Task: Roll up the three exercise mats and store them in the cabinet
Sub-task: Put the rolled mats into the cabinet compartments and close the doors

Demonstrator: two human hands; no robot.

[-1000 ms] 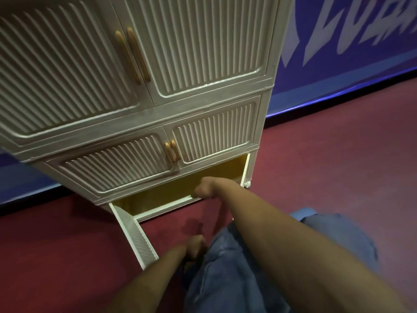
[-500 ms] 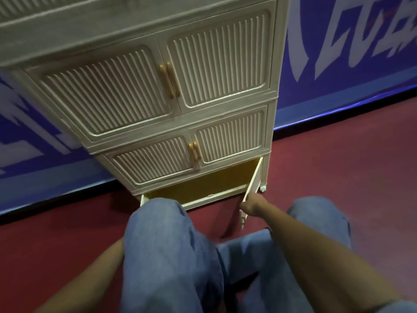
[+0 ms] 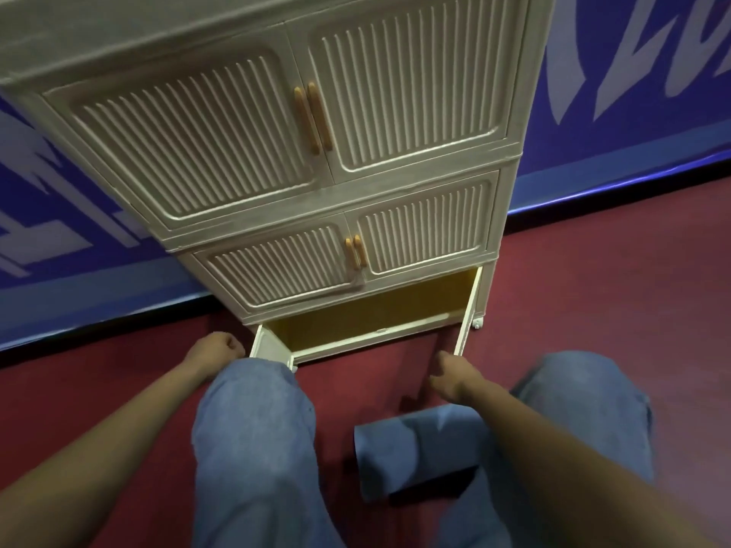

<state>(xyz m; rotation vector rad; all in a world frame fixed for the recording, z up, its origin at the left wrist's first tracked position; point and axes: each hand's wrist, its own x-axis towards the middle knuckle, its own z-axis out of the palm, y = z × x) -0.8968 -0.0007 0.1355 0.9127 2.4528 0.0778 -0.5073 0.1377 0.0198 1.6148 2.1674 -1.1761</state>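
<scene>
I see left hand (image 3: 215, 350) fisted, holding nothing, beside left door (image 3: 269, 348) of cabinet (image 3: 277, 144). Bottom compartment (image 3: 375, 306) open, yellow inside. Right hand (image 3: 449, 371) loosely curled, holding nothing, just below right door (image 3: 468, 310). No mats visible; floor (image 3: 593, 290) red.

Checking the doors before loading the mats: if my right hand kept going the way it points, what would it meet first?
Probably the open right door of the cabinet: the right hand points up toward its lower edge, though depth is unclear.

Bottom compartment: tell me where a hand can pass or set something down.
Free: the bottom compartment between left door and right door, nothing visible inside; the red floor before it, between left hand and right hand. Crowded: nearer, knees cover the floor.
</scene>
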